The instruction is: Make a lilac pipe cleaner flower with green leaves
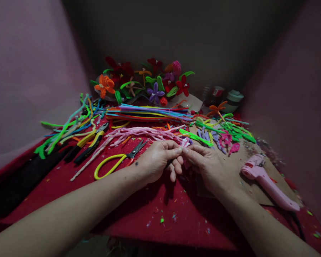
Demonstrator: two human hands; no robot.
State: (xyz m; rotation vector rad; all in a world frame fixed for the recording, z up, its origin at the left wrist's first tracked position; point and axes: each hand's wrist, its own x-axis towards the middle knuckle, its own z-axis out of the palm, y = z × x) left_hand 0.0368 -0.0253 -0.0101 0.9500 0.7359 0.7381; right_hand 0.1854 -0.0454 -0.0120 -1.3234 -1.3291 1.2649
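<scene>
A small pink and white fuzzy piece (185,143) is pinched between both hands above the red cloth. My left hand (163,159) grips it from the left with thumb and index finger, its other fingers curled below. From the right, my right hand (203,160) pinches the same piece. Behind my hands lies a bundle of twisted pink stems (139,132). Scissors with yellow handles (111,165) rest left of my left hand, their blades partly open. A bright green stem (195,137) lies just behind my right hand.
Pliers (92,142) and coloured stems (66,134) lie at left. Straight stems (149,112) and fuzzy flowers (155,93) are at the back. A pink glue gun (267,182) sits on a brown board (246,153) at right. Scraps dot the red cloth (149,207).
</scene>
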